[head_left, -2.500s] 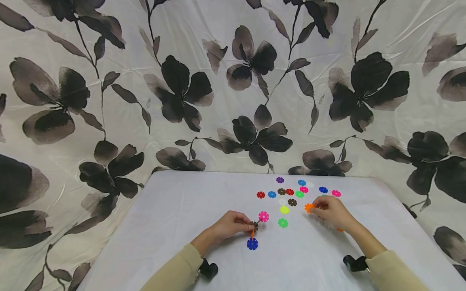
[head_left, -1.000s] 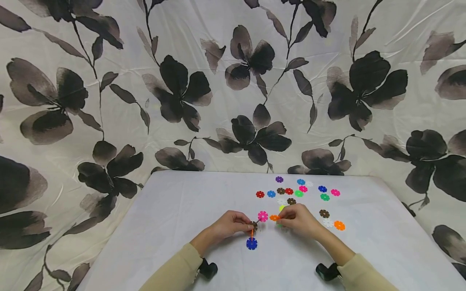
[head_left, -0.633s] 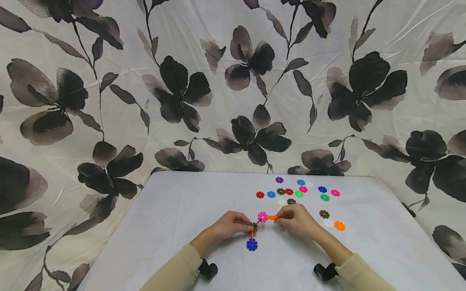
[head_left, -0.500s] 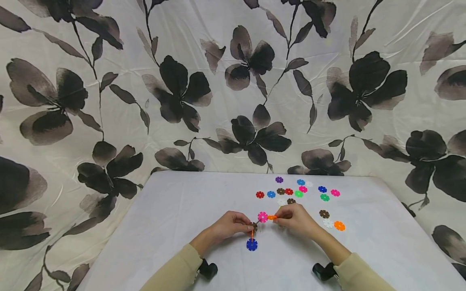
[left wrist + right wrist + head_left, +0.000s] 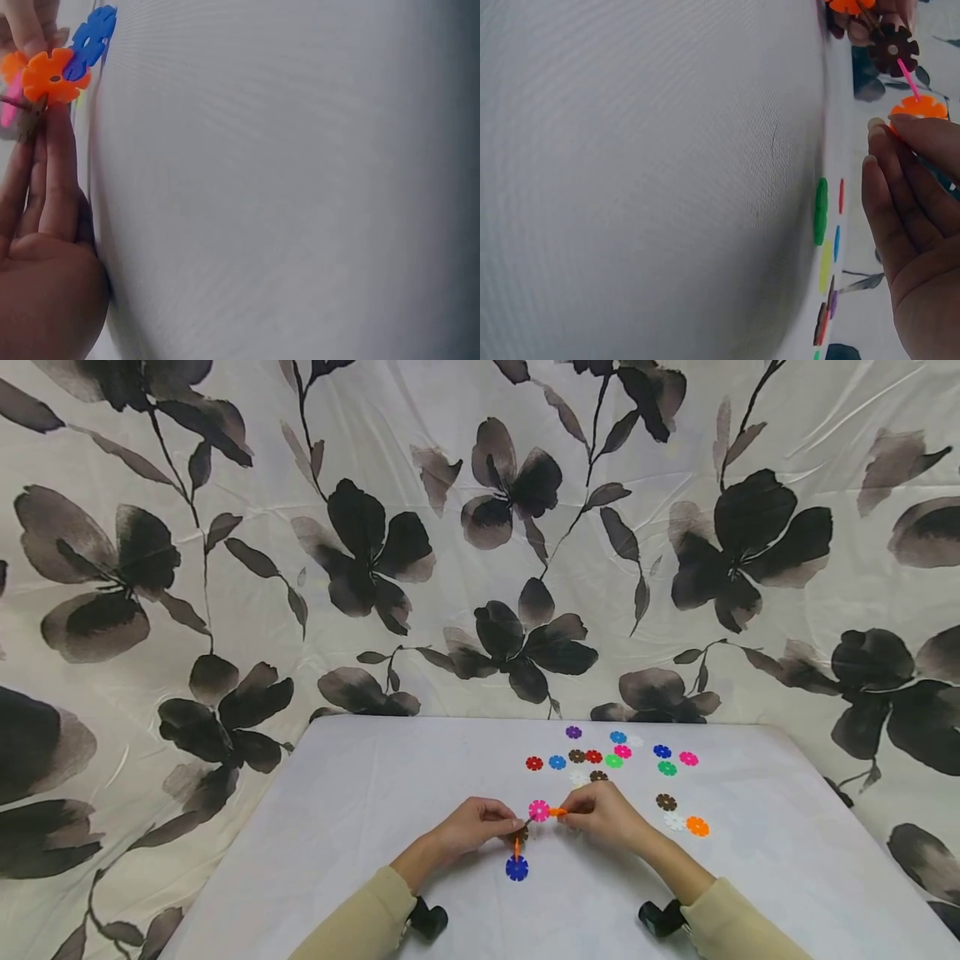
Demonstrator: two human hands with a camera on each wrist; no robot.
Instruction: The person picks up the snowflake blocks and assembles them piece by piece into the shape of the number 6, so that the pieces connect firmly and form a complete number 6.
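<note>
My left hand (image 5: 474, 823) pinches a brown notched flower disc (image 5: 522, 833) in a small linked chain. Below it, an orange disc (image 5: 54, 77) seen edge-on from the head joins a blue disc (image 5: 517, 868). Toward the upper right, the chain runs on to a pink disc (image 5: 539, 811). Between thumb and fingers, my right hand (image 5: 606, 815) pinches another orange disc (image 5: 922, 107), held edge-on to the head camera with its rim at the pink disc's right edge. In the right wrist view the pink disc is a thin line between the brown and orange ones.
Loose flower discs lie at the back of the white table (image 5: 337, 827), among them a purple one (image 5: 573, 732) and a red one (image 5: 534, 763). Right of my right hand lie a brown disc (image 5: 666, 802), a white one (image 5: 674, 822) and an orange one (image 5: 697, 826).
My right hand has brought the orange disc leftward from the right side of the table to the pink disc's edge. The left hand has kept its hold on the chain, almost still.
</note>
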